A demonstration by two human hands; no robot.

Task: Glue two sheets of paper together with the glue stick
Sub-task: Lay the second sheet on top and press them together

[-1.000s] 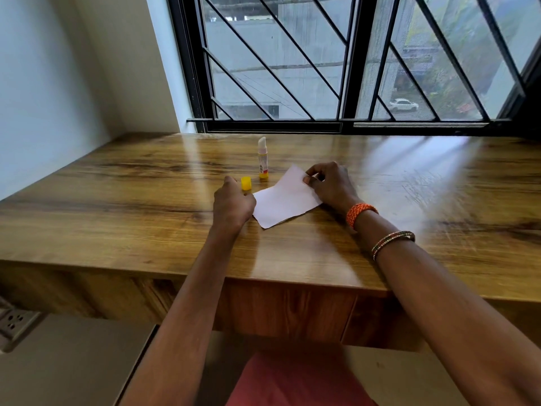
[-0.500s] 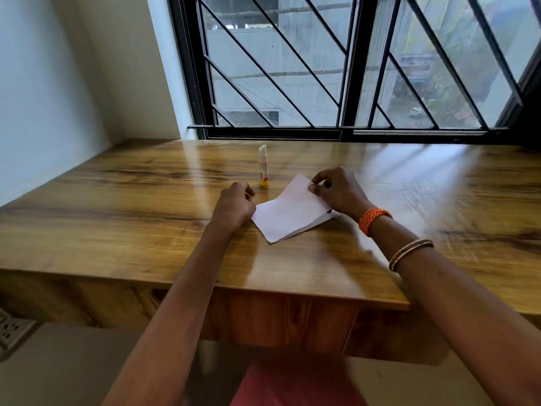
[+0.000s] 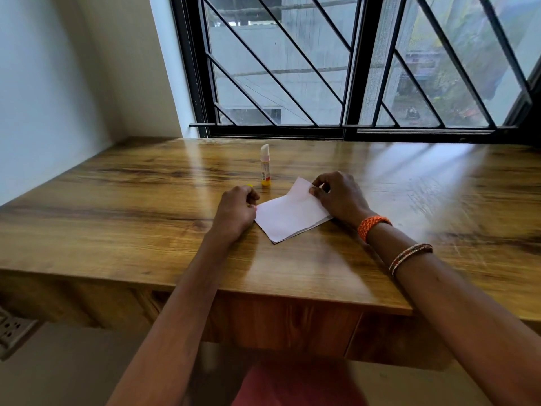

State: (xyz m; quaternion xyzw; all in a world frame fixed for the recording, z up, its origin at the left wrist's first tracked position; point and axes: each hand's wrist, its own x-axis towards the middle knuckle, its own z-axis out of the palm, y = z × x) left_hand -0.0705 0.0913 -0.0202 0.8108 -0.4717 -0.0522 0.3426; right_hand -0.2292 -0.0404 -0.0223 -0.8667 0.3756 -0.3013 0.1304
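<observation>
Two white sheets of paper [image 3: 288, 219] lie stacked on the wooden desk [image 3: 131, 218], and the lower sheet's edge shows along the right side. My right hand [image 3: 339, 196] pinches the far corner of the top sheet and holds it slightly raised. My left hand [image 3: 235, 208] rests curled at the stack's left corner, with a sliver of the yellow glue cap [image 3: 249, 186] showing at its fingers. The glue stick [image 3: 265, 167] stands upright and uncapped, white tip up, just beyond the paper between my hands.
A barred window [image 3: 345, 83] runs along the desk's far edge and a white wall [image 3: 44, 98] closes the left side. The desk's front edge is near my forearms. A power strip [image 3: 11, 329] sits low at the left.
My left hand has drawn in to the paper's left corner, and the yellow cap is now mostly hidden. My right hand has lifted the top sheet's corner, showing the lower sheet's edge.
</observation>
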